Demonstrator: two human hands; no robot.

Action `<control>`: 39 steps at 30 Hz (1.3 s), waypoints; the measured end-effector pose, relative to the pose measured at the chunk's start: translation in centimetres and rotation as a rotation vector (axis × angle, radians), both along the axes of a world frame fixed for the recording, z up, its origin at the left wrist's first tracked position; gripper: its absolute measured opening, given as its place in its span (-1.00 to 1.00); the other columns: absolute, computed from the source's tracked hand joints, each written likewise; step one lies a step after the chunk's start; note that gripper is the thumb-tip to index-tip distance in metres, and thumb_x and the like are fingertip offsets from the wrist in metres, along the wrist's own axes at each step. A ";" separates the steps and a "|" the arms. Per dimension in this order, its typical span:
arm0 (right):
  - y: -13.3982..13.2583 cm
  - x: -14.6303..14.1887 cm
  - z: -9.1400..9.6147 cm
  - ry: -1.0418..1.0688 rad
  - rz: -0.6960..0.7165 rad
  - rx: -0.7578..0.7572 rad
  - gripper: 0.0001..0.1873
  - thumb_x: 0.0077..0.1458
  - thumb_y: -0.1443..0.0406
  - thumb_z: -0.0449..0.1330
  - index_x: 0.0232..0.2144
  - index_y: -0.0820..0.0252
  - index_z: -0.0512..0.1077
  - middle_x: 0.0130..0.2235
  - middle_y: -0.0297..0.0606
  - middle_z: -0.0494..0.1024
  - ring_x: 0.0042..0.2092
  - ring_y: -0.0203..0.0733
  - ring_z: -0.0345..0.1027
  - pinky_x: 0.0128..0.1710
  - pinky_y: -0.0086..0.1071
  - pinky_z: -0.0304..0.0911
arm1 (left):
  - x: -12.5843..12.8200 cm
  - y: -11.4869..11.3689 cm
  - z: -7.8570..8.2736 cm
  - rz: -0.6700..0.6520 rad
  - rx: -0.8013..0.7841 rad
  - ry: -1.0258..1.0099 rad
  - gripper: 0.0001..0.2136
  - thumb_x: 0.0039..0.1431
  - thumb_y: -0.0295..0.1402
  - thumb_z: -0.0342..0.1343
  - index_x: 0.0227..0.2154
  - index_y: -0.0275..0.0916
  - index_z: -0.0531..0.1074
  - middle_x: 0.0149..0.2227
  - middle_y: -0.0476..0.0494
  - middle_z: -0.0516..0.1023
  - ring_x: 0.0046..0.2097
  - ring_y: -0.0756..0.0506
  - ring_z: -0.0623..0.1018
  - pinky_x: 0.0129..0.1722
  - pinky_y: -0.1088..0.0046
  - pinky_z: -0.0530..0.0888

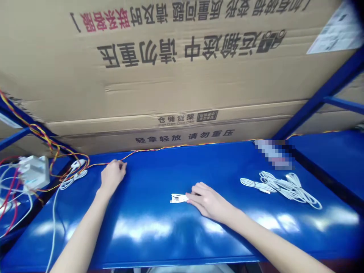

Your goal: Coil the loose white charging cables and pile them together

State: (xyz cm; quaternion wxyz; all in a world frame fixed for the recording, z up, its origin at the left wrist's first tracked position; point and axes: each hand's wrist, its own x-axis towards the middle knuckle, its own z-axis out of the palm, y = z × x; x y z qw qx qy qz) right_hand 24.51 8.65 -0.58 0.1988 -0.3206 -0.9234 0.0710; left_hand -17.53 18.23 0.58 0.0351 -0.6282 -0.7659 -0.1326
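Observation:
My right hand (209, 201) grips the right end of a small folded bundle of white cable (178, 198) with its fingertips. The bundle is at the middle of the blue shelf (153, 178), and a plug end points left. Farther back on the left, my left hand (113, 174) has its fingers curled and pressed together. It is right at a twisted red and yellow wire (148, 149), which passes behind it. Whether the fingers hold that wire or anything else is hidden.
Coiled white cables (284, 186) lie at the right, below a blurred-out item (275, 154). At the left are a white power adapter (34, 172), tangled wires and a small white cable coil (74, 178). A large cardboard box (170, 91) stands behind, between blue posts.

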 end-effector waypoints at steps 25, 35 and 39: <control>0.0 0.0 -0.3 0.057 -0.133 0.038 -0.69 0.47 0.27 0.04 -0.18 0.22 0.58 -0.29 -0.19 0.44 -0.26 -0.18 0.26 -0.21 -0.30 0.21 | 16.9 -4.6 -0.3 -0.662 -0.066 -0.057 -0.71 0.40 -0.40 0.00 -0.31 -0.18 0.65 -0.40 -0.13 0.52 -0.34 -0.11 0.53 -0.35 0.40 0.31; -0.3 -0.4 0.5 0.157 -0.063 -0.100 -0.67 0.40 0.11 0.17 0.04 0.12 0.57 -0.06 -0.10 0.50 -0.04 -0.06 0.38 -0.01 -0.15 0.34 | 18.9 -3.0 1.8 -1.029 -0.107 0.055 -0.77 0.38 -0.39 0.07 -0.29 -0.19 0.64 -0.29 -0.14 0.57 -0.22 -0.12 0.54 -0.20 0.35 0.37; 0.5 -0.2 0.8 0.431 -0.210 -0.215 -0.67 0.41 0.14 0.15 0.08 0.08 0.56 -0.04 -0.12 0.53 0.00 -0.07 0.43 0.04 -0.16 0.38 | 20.1 -3.0 3.3 -1.085 -0.075 0.104 -0.75 0.40 -0.39 0.03 -0.32 -0.25 0.61 -0.30 -0.18 0.55 -0.22 -0.13 0.53 -0.18 0.31 0.39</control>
